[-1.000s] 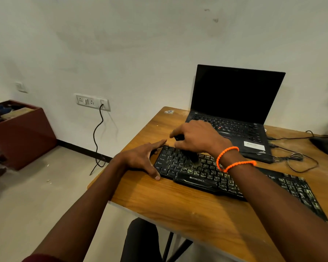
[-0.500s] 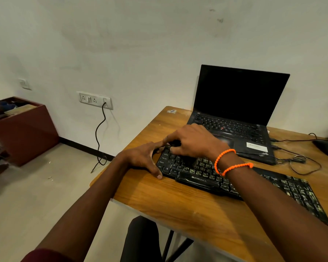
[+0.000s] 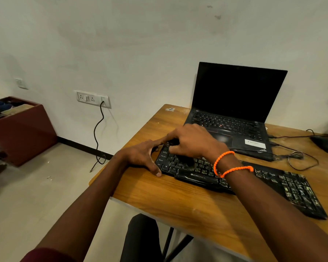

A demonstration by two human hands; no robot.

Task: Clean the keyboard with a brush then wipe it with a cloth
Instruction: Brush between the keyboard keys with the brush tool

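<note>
A black keyboard [image 3: 284, 184] with worn keys lies slanted across the wooden table [image 3: 178, 201]. My left hand [image 3: 142, 154] rests on the keyboard's left end, thumb along the near edge and fingers straight at the far corner. My right hand [image 3: 193, 140], with orange bands at the wrist, grips a dark brush [image 3: 186, 160]. Its bristles touch the left keys below my palm. Most of the brush handle is hidden by my fingers. No cloth is in view.
An open black laptop [image 3: 235, 103] stands behind the keyboard. A black mouse [image 3: 326, 144] and loose cables [image 3: 299, 157] lie at the right. A brown box [image 3: 25, 129] sits on the floor at left. A cord hangs from a wall socket [image 3: 93, 99].
My right hand with the brush has shifted left toward the keyboard's left end and close to my left hand. The left hand has stayed in place.
</note>
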